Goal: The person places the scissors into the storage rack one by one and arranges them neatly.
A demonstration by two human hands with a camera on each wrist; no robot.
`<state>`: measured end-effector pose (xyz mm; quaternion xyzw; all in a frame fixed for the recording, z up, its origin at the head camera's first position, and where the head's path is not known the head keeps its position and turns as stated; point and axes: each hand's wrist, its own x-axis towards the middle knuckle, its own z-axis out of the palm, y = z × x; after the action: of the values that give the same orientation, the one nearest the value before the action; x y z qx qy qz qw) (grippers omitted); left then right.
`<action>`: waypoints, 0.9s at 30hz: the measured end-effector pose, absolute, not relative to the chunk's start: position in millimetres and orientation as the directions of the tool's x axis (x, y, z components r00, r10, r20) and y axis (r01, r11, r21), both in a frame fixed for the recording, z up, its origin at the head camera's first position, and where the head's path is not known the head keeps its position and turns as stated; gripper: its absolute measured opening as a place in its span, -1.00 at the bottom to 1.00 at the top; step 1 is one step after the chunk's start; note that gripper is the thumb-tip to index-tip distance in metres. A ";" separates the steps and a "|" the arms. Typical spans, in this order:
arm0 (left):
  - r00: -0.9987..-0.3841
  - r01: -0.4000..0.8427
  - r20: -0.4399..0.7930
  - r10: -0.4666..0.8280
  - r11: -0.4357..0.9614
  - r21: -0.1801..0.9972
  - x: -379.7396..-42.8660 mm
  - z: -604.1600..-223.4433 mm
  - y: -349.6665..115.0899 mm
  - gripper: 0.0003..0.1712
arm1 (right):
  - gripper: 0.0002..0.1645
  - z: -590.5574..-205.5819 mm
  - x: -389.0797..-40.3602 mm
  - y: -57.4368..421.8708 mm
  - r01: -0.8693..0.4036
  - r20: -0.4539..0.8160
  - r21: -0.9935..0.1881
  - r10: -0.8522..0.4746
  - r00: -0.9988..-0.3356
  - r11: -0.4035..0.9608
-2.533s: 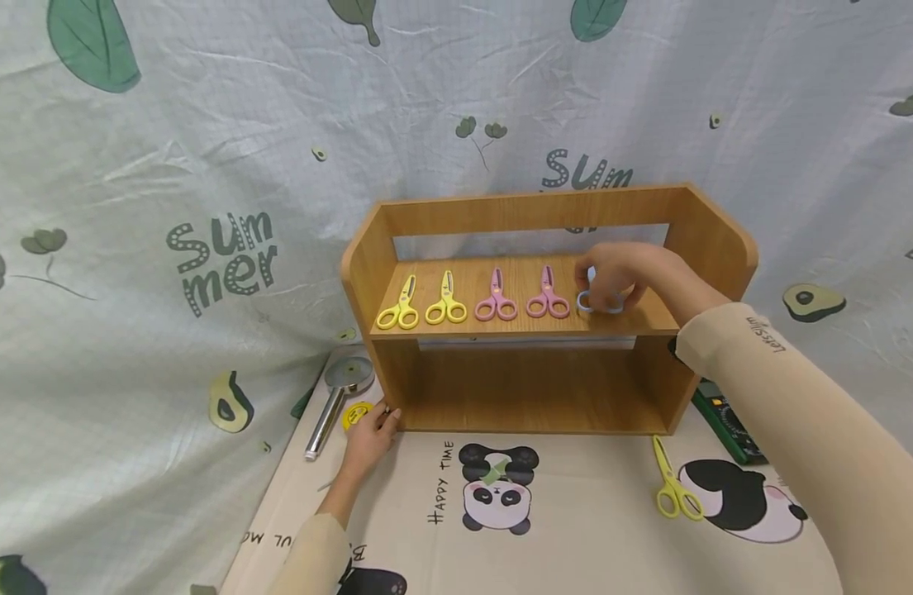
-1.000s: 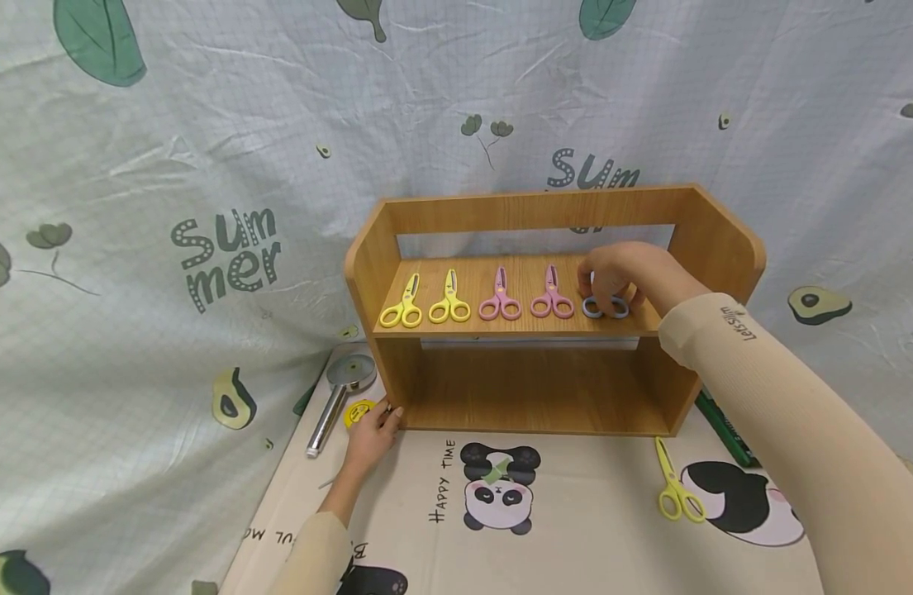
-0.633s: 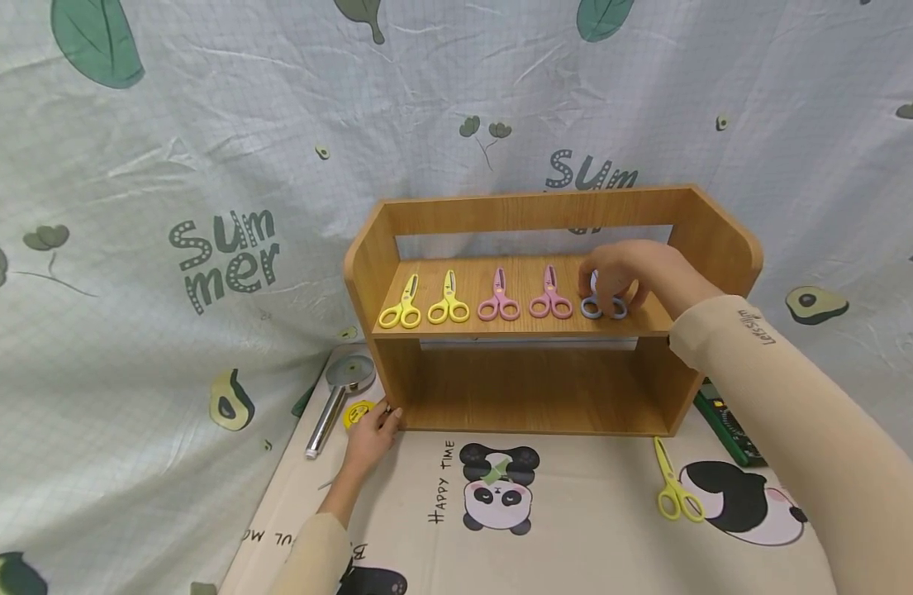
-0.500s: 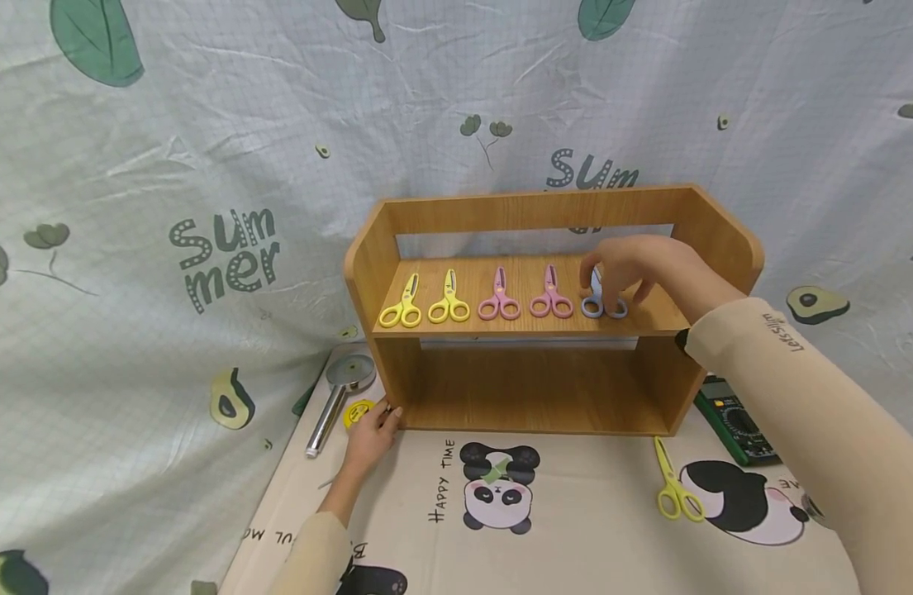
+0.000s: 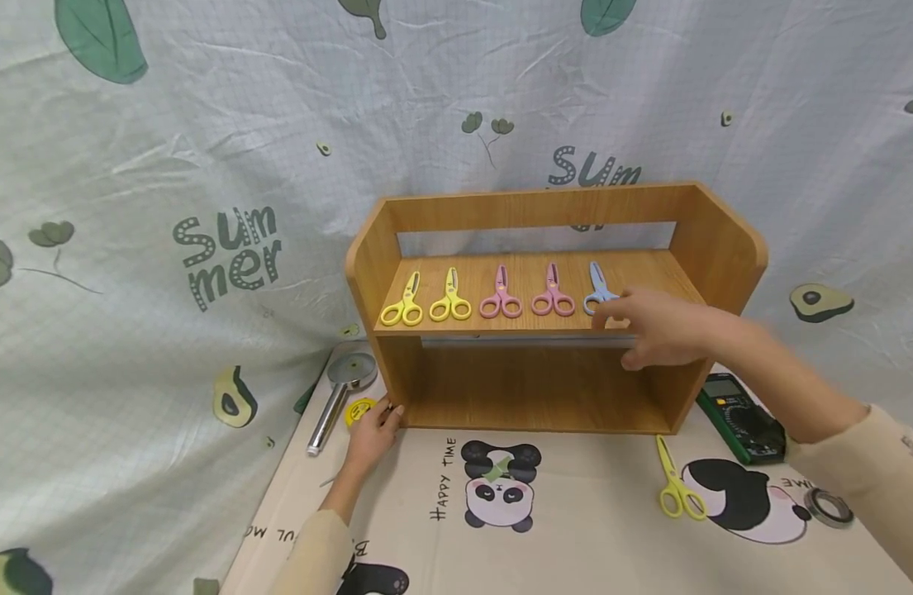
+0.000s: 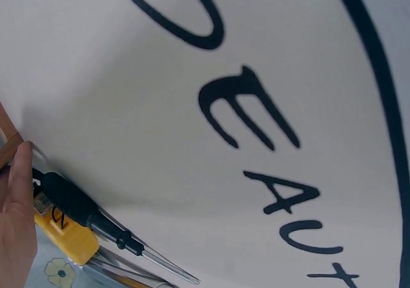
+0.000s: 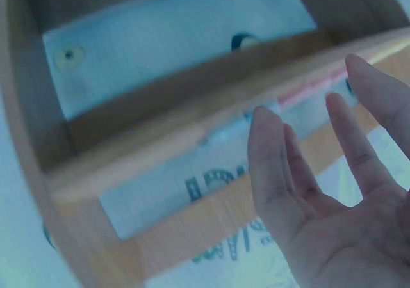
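Note:
My right hand (image 5: pixel 653 326) hovers in front of the upper board's edge of a wooden shelf (image 5: pixel 530 208). Its fingers are spread and hold nothing. Light blue scissors (image 5: pixel 597 283) lie on that board just behind the fingertips, their handles partly covered by the hand. To their left lie two pink scissors (image 5: pixel 552 299) and two yellow scissors (image 5: pixel 411 302) in a row, blades pointing back. At the shelf's lower left corner, my left hand (image 5: pixel 370 434) grips the side panel between thumb and fingers. Another pair of yellow scissors (image 5: pixel 675 487) lies on the table below the shelf.
Left of the shelf are a chrome shower head (image 5: pixel 342 395) and a round yellow object (image 5: pixel 360 410). A black-handled tool with a thin metal shaft (image 6: pixel 80 201) shows near the left hand. On the right lie a green multimeter (image 5: pixel 742 417) and a tape roll (image 5: pixel 829 506).
My right hand has let go of the blue scissors, leaving them on the upper board, and has drawn back toward me and down. The left hand stays at the shelf corner.

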<state>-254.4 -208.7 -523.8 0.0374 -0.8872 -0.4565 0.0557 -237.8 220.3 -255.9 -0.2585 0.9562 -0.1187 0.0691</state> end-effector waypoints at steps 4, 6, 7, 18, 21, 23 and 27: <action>-0.991 -0.010 0.073 -0.115 0.593 0.805 -254.9 -524.6 -208.0 -0.48 | -0.50 -291.6 -219.4 236.0 -0.455 -0.124 -0.372 -0.529 -0.840 0.809; -0.990 -0.006 0.077 -0.115 0.591 0.807 -254.5 -524.2 -209.0 -0.48 | -0.50 -312.8 -213.2 243.0 -0.416 -0.168 -0.410 -0.515 -0.841 0.812; -0.990 -0.005 0.079 -0.116 0.591 0.807 -254.3 -524.0 -209.2 -0.49 | -0.48 -323.8 -210.6 247.1 -0.395 -0.189 -0.425 -0.507 -0.841 0.814; -0.990 0.002 0.085 -0.116 0.580 0.815 -253.9 -523.2 -207.4 -0.52 | -0.44 -417.0 -195.3 282.0 -0.181 -0.373 -0.465 -0.377 -0.848 0.867; -0.990 0.005 0.087 -0.114 0.580 0.815 -253.2 -522.6 -207.7 -0.51 | -0.42 -435.4 -192.8 287.6 -0.135 -0.417 -0.447 -0.340 -0.843 0.884; -0.990 0.010 0.090 -0.109 0.582 0.813 -253.2 -522.6 -208.2 -0.51 | -0.41 -446.4 -191.2 290.6 -0.101 -0.450 -0.433 -0.312 -0.837 0.896; -0.988 0.012 0.105 -0.115 0.613 0.790 -253.7 -523.4 -208.3 -0.52 | -0.41 -464.2 -190.5 294.9 -0.066 -0.485 -0.403 -0.274 -0.830 0.913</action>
<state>-253.7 -208.3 -523.4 0.0287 -0.8950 -0.4392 0.0727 -190.5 294.9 -464.2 -0.0909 0.9380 -0.1878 0.2769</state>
